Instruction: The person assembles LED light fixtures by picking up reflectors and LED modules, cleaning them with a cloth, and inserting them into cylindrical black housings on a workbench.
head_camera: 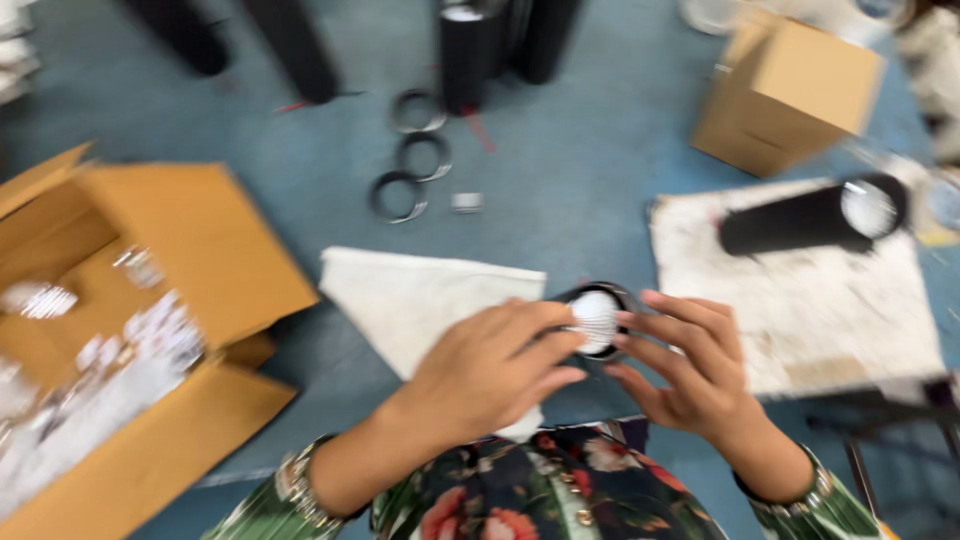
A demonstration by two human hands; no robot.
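Note:
Both my hands meet over a small round part with a black rim and a white ribbed face [597, 320], held just above the blue floor. My left hand [490, 372] curls around its left side, fingertips on the white face. From the right, my right hand [685, 362] pinches the black rim with spread fingers. The frame is blurred, so finer detail of the part is hidden. My floral sleeves fill the bottom edge.
An open cardboard box [190, 260] with several shiny wrapped pieces sits at left. A white cloth [400, 295] lies beneath my left hand. A black tube [800, 218] rests on a white board [860, 310]. Three black rings [415, 155], upright black tubes [470, 50] and a closed carton [790, 90] stand farther off.

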